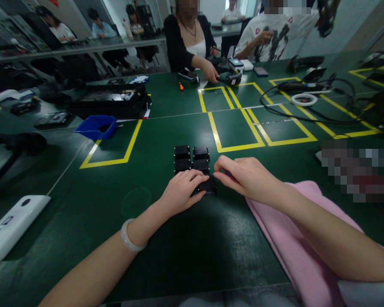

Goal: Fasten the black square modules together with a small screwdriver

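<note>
Several small black box-shaped parts (200, 152) with shiny pins at their edges stand in two columns on the green table. My left hand (182, 189) reaches over the nearest ones, thumb and fingers gripping the front right black box (208, 185). Part of the left column is hidden beneath its fingers. Just right of that box, my right hand (248, 177) is closed in a pinch, fingertips close to the box's right edge. Whatever it holds is too small to make out.
A pink cloth (294, 230) lies under my right forearm. Farther off are a blue tray (97, 127), yellow tape outlines (241, 149), and a black cable (294, 115). A white device (14, 230) sits at left. Across the table, a co-worker's hand (209, 70) touches dark equipment.
</note>
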Motion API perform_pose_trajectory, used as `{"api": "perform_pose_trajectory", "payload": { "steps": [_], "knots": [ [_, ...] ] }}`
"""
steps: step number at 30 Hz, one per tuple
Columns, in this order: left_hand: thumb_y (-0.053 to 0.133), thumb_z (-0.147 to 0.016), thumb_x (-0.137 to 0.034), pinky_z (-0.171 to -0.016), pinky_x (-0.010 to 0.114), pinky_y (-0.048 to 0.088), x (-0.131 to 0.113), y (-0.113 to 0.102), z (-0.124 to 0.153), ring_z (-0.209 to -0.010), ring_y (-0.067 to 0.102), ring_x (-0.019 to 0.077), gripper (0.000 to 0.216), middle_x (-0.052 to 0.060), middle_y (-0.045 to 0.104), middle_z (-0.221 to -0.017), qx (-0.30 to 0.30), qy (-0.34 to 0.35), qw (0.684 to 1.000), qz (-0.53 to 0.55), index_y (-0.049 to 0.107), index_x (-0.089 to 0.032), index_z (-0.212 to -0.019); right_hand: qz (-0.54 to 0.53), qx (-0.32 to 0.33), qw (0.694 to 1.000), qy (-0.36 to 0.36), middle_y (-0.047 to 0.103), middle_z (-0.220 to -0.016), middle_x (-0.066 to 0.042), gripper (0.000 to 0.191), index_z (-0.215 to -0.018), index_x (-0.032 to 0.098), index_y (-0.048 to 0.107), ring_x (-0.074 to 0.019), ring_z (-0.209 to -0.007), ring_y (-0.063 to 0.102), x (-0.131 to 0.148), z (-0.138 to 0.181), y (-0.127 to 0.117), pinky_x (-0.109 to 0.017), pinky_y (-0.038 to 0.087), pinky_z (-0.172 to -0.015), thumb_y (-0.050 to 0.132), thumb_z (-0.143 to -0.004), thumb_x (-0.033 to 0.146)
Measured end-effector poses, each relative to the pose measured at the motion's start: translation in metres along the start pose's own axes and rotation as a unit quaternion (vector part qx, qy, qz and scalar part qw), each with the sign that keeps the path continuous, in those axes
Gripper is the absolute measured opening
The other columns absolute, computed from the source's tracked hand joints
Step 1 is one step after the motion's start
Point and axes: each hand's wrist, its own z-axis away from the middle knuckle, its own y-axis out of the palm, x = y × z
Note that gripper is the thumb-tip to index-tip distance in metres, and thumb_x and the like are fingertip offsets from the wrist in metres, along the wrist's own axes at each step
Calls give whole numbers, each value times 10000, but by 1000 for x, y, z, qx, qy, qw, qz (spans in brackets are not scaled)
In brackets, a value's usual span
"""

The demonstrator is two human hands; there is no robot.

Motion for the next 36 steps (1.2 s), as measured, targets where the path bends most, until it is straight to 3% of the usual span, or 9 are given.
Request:
{"api": "perform_pose_trajectory", "payload": {
  "steps": [5, 10, 17, 22, 28, 36],
  "knots": [
    [557, -905, -295, -876, 369, 446, 1, 1, -1, -1076, 552, 225, 343, 70, 569, -1229, 0, 0, 1000, -1, 505, -198, -1229, -11, -11, 1000, -3, 616, -727, 12, 166, -1011, 195, 483, -148, -624, 599, -1, 1, 0, -245, 306, -560, 369, -957, 303],
    [571, -893, -288, -873, 369, 453, 0, 0, -1, -1072, 554, 224, 337, 66, 577, -1216, -4, 2, 1000, -6, 519, -198, -1213, -7, 1, 1000, -9, 613, -711, 8, 244, -986, 200, 491, -161, -644, 609, -1, 1, 0, -248, 306, -567, 367, -969, 410],
    [554, -905, -301, -869, 368, 454, 1, -1, 0, -1076, 557, 227, 336, 69, 575, -1223, -1, -1, 1000, -4, 513, -202, -1224, -17, -9, 1000, -1, 619, -735, 11, 168, -1018, 194, 484, -142, -626, 598, 0, 0, -1, -242, 300, -563, 366, -954, 295],
    [563, -897, -285, -873, 367, 455, 0, 0, 0, -1076, 556, 223, 333, 69, 579, -1215, -8, 2, 1000, 0, 519, -198, -1216, -6, 2, 1000, -5, 605, -700, 10, 243, -986, 198, 494, -151, -631, 593, 0, 2, -2, -244, 292, -562, 366, -968, 403],
    [553, -903, -289, -874, 374, 455, 0, 0, -1, -1071, 561, 230, 341, 78, 575, -1224, 0, -2, 1000, 2, 514, -204, -1230, -13, -10, 1000, -6, 624, -741, 7, 169, -1016, 197, 484, -137, -629, 591, -1, 2, -2, -241, 289, -561, 360, -958, 296],
    [562, -897, -291, -871, 366, 450, 0, 0, -1, -1069, 560, 228, 334, 69, 578, -1215, -2, -2, 1000, -4, 520, -204, -1217, -11, 5, 1000, 0, 613, -721, 6, 188, -1000, 196, 483, -155, -644, 602, 0, 2, -3, -246, 298, -569, 356, -961, 329]
  ]
}}
